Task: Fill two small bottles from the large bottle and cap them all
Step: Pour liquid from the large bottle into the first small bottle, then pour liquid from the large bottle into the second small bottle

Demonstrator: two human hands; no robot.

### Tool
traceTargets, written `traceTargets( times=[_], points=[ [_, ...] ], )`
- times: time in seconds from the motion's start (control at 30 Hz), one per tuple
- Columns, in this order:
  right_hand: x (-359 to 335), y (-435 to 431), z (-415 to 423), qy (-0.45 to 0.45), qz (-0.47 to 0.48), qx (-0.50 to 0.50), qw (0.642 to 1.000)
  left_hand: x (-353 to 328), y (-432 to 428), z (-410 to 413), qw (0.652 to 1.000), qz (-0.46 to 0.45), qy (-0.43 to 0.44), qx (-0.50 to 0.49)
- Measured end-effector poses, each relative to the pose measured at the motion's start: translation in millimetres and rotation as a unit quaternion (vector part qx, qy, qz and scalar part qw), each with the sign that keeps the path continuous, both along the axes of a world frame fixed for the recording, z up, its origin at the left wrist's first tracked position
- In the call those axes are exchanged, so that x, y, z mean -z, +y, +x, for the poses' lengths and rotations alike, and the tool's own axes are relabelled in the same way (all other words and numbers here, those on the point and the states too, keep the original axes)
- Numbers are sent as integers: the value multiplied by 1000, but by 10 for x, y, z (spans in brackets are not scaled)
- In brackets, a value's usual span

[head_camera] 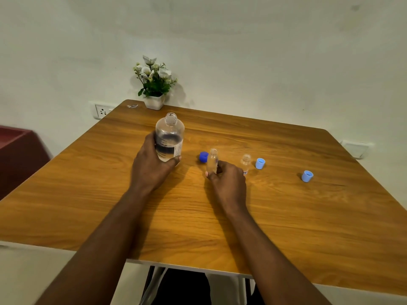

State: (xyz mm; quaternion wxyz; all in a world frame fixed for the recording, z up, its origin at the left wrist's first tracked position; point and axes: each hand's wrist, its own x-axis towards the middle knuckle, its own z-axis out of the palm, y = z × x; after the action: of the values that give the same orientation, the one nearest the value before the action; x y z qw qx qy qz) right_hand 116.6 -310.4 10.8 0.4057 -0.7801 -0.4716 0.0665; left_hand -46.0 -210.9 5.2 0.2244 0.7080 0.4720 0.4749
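The large clear bottle (169, 137) is uncapped, partly filled with clear liquid, and upright in the grip of my left hand (152, 164) near the table's middle. My right hand (229, 181) holds a small clear uncapped bottle (212, 160) upright on the table. A second small uncapped bottle (246, 162) stands just right of that hand. A dark blue cap (203, 156) lies between the large bottle and the held small bottle. Two light blue caps lie open side up: one (260, 163) beside the second small bottle, the other (307, 176) farther right.
The wooden table (286, 227) stands against a white wall. A white pot of artificial flowers (155, 84) sits at its far edge, with a small clear scrap (132, 106) near the far left corner. A dark red box (19, 150) stands left of the table.
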Motion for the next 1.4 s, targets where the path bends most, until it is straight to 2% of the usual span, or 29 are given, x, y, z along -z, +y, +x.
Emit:
traceTargets(
  times=[0.3,0.47,0.77,1.0,1.4],
  points=[
    [-6,-15,-17,8,-17,17,1000,-17,-15,-5,1000,-8,6,2],
    [-7,-204,6,1,17,18,1000,-9,-14,-7,1000,-10,9,2],
    [-57,-544,407,77,110,153,979,-15,-19,3,1000,-6,14,-1],
    [-23,-416,499,88,56,89,991,-12,-12,-10,1000,-6,24,-5],
    [-14,-357,435,49,42,65,996,-14,-17,-15,1000,-8,21,-6]
  ],
)
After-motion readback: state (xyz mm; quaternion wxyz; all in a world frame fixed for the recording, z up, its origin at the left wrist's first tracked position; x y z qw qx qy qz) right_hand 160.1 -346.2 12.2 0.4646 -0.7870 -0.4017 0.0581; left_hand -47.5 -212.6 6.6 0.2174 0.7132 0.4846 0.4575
